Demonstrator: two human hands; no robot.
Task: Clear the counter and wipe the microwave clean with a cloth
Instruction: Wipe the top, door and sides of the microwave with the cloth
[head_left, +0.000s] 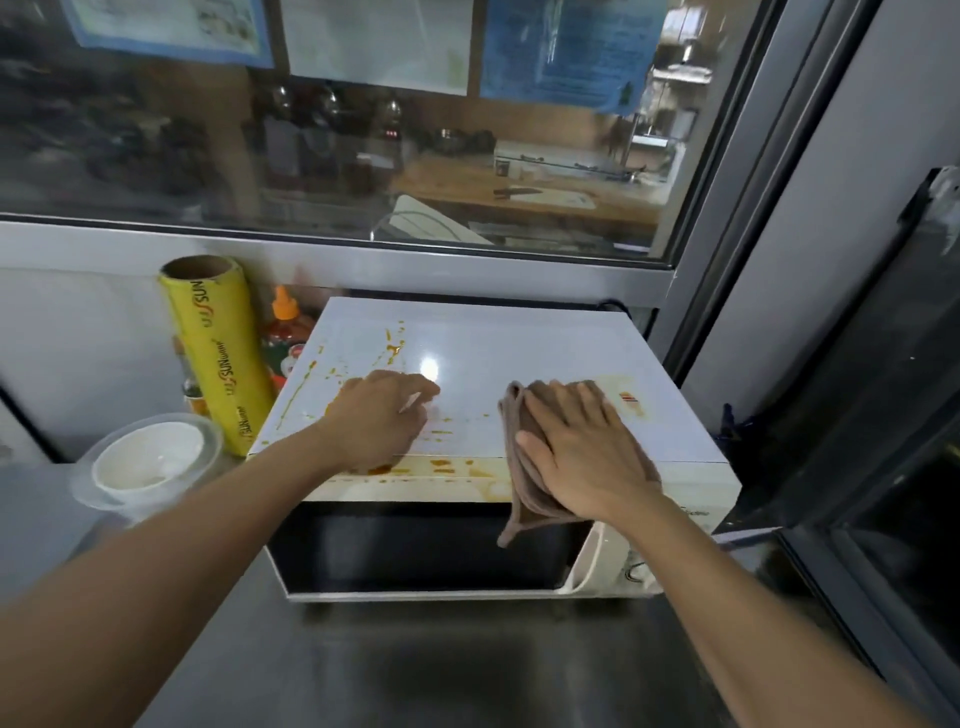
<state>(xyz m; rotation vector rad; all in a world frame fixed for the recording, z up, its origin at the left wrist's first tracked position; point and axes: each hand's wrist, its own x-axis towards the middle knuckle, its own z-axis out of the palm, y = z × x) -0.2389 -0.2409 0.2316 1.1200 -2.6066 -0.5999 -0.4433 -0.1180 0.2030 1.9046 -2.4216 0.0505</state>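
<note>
A white microwave (519, 343) stands on the steel counter (415, 670), its top and front edge spattered with orange sauce. My right hand (582, 447) lies flat with spread fingers on a folded brown cloth (524, 483), pressing it onto the right front of the microwave top; one cloth corner hangs over the dark door. My left hand (379, 415) rests on the top's left front, over the orange stains, its fingers loosely bent and holding nothing.
A yellow cling-film roll (218, 353) stands upright left of the microwave, with an orange-capped sauce bottle (283, 332) behind it. Stacked bowls (148, 460) sit on the counter at left. A glass window runs behind, and a dark metal frame (872, 415) is close on the right.
</note>
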